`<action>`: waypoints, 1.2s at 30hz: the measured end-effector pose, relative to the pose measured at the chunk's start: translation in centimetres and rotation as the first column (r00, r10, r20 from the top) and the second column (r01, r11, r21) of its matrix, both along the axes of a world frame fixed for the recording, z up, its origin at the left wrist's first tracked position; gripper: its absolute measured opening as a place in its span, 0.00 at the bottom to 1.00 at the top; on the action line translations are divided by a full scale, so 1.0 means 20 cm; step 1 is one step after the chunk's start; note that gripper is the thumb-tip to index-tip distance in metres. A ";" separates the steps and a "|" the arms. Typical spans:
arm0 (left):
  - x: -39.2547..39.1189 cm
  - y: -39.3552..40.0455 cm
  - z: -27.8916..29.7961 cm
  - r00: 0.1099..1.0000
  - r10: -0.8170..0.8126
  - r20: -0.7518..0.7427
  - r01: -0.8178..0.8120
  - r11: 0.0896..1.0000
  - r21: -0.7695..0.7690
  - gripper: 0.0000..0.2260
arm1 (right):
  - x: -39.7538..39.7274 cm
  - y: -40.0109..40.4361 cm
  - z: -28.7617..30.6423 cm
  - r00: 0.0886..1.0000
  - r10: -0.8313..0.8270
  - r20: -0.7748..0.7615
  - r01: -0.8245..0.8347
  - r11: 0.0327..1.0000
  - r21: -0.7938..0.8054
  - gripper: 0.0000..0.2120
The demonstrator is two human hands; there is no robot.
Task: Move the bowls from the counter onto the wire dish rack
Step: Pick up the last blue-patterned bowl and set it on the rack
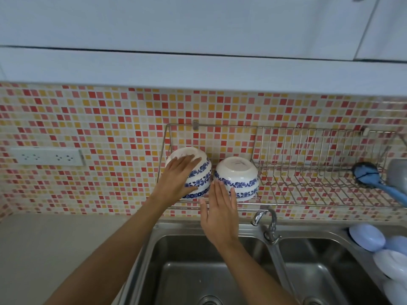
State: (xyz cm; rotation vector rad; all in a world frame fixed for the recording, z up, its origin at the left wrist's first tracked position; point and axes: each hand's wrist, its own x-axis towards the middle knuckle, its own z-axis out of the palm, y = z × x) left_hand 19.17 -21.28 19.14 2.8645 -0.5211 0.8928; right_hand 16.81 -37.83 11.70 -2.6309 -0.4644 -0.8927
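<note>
Sink [220, 271]: steel double basin, nearest the camera, under both forearms.
Rack [308, 172]: wire shelf on the tiled wall above the sink; open slots to the right, a blue brush [374, 179] at the far end.
Bowls: two upside-down stacks on the rack's left end, left stack [198, 172] tilted, right stack [236, 175] level, the two touching or nearly so.
Handling: glazed ceramic, probably heavy in a stack, slick, chips easily; best taken by the sides with a palm on the foot.
Left hand [178, 179]: spread flat over the left stack, holding it.
Right hand [220, 208]: open, fingers straight, just before the right stack, gripping nothing.
</note>
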 end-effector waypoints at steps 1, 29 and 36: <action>0.00 0.00 0.00 1.000 -0.004 -0.009 0.004 1.000 0.001 0.39 | 0.00 0.00 0.00 1.000 0.000 0.002 0.000 1.000 -0.001 0.27; 0.00 0.06 -0.07 0.978 -0.039 -0.207 -0.015 0.967 -0.253 0.41 | 0.15 -0.14 0.20 0.996 -0.084 -0.011 0.085 0.993 0.086 0.34; 0.01 0.04 -0.10 0.984 0.048 -0.172 -0.087 0.969 -0.230 0.38 | 0.23 -0.24 0.14 0.970 -0.231 -0.069 0.235 0.971 0.052 0.32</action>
